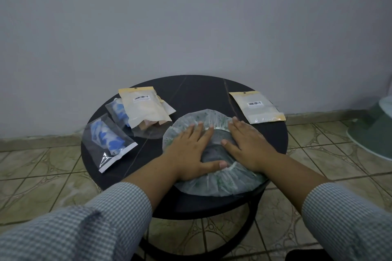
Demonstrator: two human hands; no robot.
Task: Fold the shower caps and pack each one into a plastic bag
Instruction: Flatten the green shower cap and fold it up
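Note:
A clear shower cap with a green print [214, 184] lies spread flat, opening up, on the round black table [191, 95]. My left hand [191, 150] presses flat on its left half with fingers straight and spread. My right hand [247, 144] lies flat on its right half. On the table's right side lies a flat, cream-backed plastic bag with a barcode label [257, 107].
Left of the cap lie packed bags: two clear ones with blue-patterned caps [109, 140] [118, 112] and a cream barcode bag [143, 106] lying on others. A grey wall stands behind. Tiled floor surrounds the table. A green object [375, 127] sits at the far right.

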